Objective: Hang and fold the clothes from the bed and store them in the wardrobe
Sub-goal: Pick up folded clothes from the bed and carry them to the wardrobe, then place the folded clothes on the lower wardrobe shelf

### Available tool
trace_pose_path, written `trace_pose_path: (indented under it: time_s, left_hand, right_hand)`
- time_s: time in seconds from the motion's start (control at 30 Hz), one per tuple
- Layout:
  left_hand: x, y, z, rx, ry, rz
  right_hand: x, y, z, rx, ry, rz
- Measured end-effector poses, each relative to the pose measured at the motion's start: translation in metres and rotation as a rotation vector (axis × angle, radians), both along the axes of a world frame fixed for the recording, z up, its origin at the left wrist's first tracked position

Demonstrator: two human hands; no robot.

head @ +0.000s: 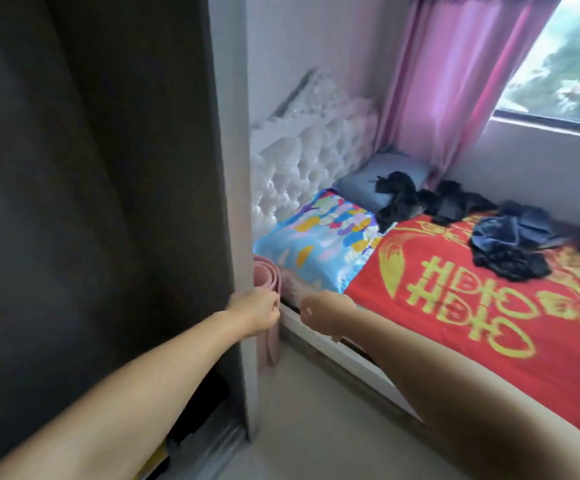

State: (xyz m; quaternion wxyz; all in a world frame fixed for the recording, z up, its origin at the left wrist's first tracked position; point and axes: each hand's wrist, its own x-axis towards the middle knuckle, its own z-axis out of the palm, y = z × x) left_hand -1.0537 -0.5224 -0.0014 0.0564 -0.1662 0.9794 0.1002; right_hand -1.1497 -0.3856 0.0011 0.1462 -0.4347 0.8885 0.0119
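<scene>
Several dark garments lie crumpled on the bed: a black one (397,199) against the grey pillow, another black one (454,202) beside it, and a blue and black heap (513,244) on the red and gold bedspread (454,299). The wardrobe (101,202) fills the left side, its dark door edge (236,202) in front of me. My left hand (255,313) reaches to that edge, fingers curled, holding nothing I can see. My right hand (326,315) hangs in a loose fist beside the bed corner, empty and blurred.
A rolled pink mat (267,275) stands between wardrobe and bed. A colourful pillow (319,244) and a grey pillow (378,181) lie against the white tufted headboard (302,161). A pink curtain (437,81) and a window (558,57) are behind. Bare floor (316,427) lies below.
</scene>
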Motion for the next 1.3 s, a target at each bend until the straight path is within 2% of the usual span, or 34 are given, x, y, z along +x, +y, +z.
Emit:
trace_pose_path:
  time_s: [0.2, 0.5, 0.7, 1.03, 1.3]
  left_hand:
    - [-0.109, 0.098, 0.012, -0.040, 0.031, -0.223]
    - [-0.257, 0.271, 0.017, -0.016, 0.055, -0.403]
    - [-0.327, 0.371, 0.011, 0.032, 0.028, -0.550]
    - [-0.446, 0.441, -0.023, -0.013, -0.044, -0.636]
    - [-0.627, 0.481, -0.046, -0.026, -0.079, -0.707]
  right_hand:
    - [-0.090, 0.144, 0.017, 0.006, 0.064, -0.273]
    - [-0.195, 0.351, 0.025, 0.076, 0.087, -0.519]
    - [-0.244, 0.465, 0.017, 0.086, 0.026, -0.689]
    - [-0.332, 0.542, -0.030, 0.101, -0.092, -0.819]
    - [-0.479, 0.579, -0.049, 0.111, -0.087, -0.889]
